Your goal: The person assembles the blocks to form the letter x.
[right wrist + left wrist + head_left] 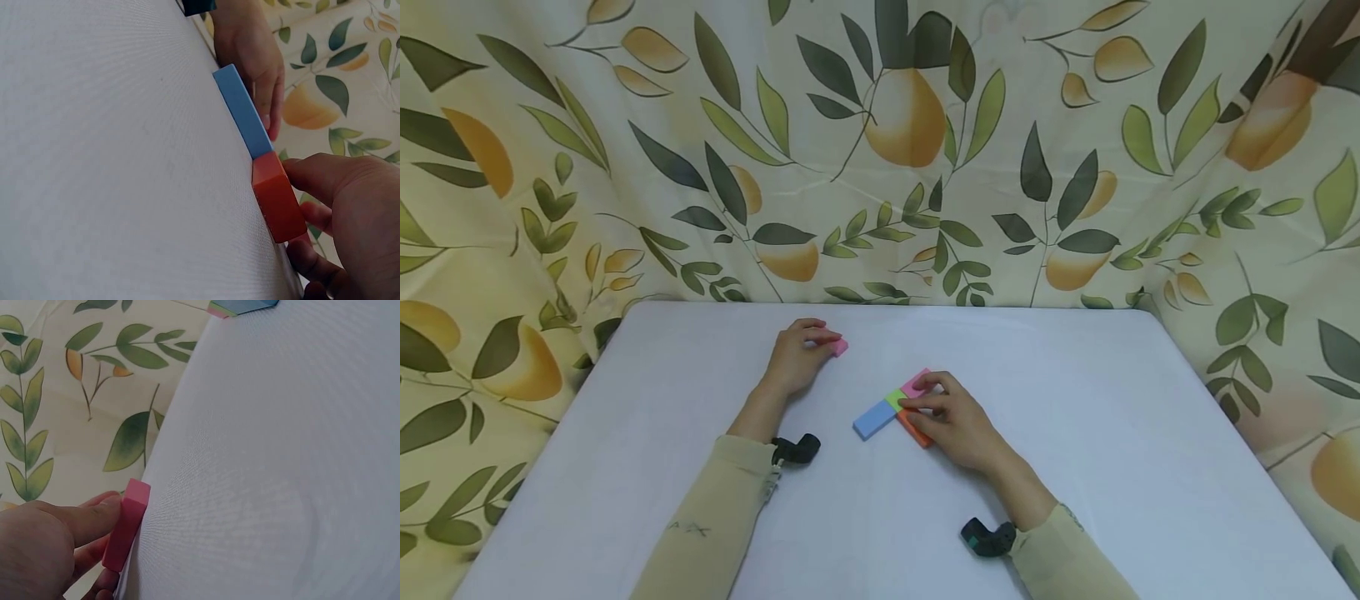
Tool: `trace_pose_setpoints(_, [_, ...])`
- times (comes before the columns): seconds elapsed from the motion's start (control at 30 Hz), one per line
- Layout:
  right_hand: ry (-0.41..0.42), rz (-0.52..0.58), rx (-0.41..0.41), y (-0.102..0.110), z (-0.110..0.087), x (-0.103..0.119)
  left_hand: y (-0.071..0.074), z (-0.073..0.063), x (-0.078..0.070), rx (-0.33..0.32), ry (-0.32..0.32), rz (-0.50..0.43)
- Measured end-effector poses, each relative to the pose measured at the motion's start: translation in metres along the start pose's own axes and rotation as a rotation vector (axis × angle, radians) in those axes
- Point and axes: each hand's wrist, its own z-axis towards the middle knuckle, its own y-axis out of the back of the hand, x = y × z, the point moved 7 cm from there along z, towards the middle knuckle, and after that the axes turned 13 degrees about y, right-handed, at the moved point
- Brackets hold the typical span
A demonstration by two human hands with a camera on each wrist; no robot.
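Note:
In the head view the left hand (799,357) is on the left toward the table's back edge. Its thumb and fingers pinch a small pink block (127,525), plain in the left wrist view. The right hand (958,423) is bent over a group of coloured blocks at the middle. Its thumb and fingers lie about an orange block (280,203), with fingertips also over a green block (894,398) and another pink block (913,384). A blue block (874,420) lines up with the green and pink ones; the orange one branches off toward the near side.
A white-covered table (1075,358) lies under the hands. Behind it hangs a curtain (865,208) with fruit and leaves. Black wrist devices (797,449) sit by both sleeve cuffs.

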Motion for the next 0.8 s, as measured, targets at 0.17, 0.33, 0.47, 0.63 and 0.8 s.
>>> trace_pose_setpoints(0.17, [0.001,0.017,-0.002,0.0012,-0.0011,0.0004,-0.0008,0.0004,-0.0009,-0.009,0.001,0.014])
trace_pose_setpoints(0.33, [0.011,0.012,-0.008,0.0016,-0.0014,0.0013,-0.0002,-0.0002,-0.0018,-0.009,-0.005,0.013])
trace_pose_setpoints(0.47, [0.022,0.011,-0.008,0.001,-0.001,0.0015,0.0001,-0.0007,-0.0018,-0.013,-0.008,0.015])
trace_pose_setpoints(0.63, [0.023,0.01,-0.008,0.0009,-0.0015,0.0006,-0.0015,-0.0014,-0.0024,-0.003,-0.005,0.018])
trace_pose_setpoints(0.8, [0.023,0.009,-0.012,0.0014,-0.0023,0.0,-0.0023,-0.0025,-0.0036,0.002,0.001,0.027])
